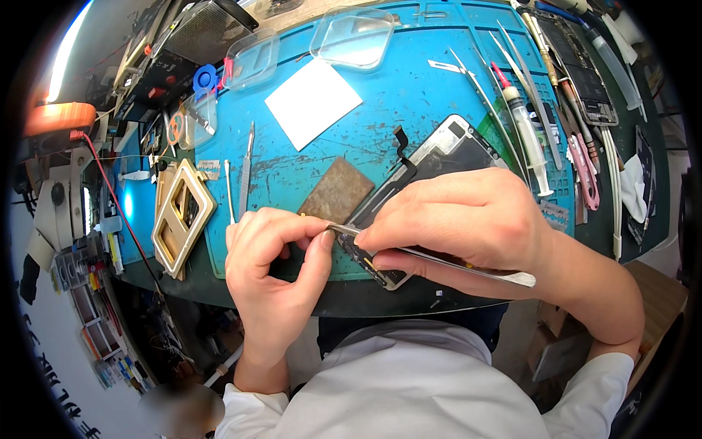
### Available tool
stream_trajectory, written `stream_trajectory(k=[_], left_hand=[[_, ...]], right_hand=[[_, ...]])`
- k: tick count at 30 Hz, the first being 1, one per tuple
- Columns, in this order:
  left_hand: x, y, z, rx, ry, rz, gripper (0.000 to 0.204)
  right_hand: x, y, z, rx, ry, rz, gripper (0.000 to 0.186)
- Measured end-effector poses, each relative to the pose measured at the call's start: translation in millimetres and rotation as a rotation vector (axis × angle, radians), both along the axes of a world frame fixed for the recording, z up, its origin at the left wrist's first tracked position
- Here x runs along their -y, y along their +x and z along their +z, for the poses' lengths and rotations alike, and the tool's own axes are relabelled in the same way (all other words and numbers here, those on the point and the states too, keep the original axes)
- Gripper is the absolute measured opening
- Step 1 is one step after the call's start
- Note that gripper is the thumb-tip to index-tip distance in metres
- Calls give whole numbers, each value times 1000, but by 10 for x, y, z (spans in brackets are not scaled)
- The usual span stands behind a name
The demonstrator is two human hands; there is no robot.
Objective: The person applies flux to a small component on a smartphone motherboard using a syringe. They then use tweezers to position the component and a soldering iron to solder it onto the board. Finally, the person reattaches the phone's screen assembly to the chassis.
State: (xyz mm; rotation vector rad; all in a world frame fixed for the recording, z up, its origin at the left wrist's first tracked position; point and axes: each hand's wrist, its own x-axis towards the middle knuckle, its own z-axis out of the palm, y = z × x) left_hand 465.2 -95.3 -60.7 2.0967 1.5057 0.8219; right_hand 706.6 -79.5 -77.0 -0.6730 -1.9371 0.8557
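My right hand [468, 219] grips metal tweezers [504, 275] between thumb and fingers, their tips pointing left. My left hand [274, 274] is closed in a pinch, its thumb and forefinger meeting at the tweezer tips. Whatever it holds there is too small and hidden to name. Under both hands a phone screen assembly [455, 150] lies back side up at a slant, with a black flex cable [402, 150] standing off its edge. My right hand covers the middle of it. A brown square plate [337, 192] lies just beyond my fingertips.
On the blue work mat [292, 172] lie a white square pad [313, 102], a scalpel [246, 164] and a clear plastic lid [355, 36]. Left stands a tan frame-shaped fixture [178, 238]. Right are a syringe [528, 132], more tweezers [479, 91], a pink-handled tool [583, 170] and an opened phone [585, 80].
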Motion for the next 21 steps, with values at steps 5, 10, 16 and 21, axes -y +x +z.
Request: stream_trajectory(k=[5, 10, 16, 21], left_hand=[[-3, 5, 5, 5, 5, 1, 15], [-15, 11, 14, -13, 19, -13, 15], [-16, 6, 29, 0, 10, -9, 16], [-19, 4, 27, -9, 15, -12, 16]], right_hand=[[-2, 25, 38, 32, 6, 0, 20], [32, -22, -15, 6, 36, -52, 19], [46, -66, -21, 55, 160, -73, 22], [56, -69, -30, 82, 183, -76, 25]])
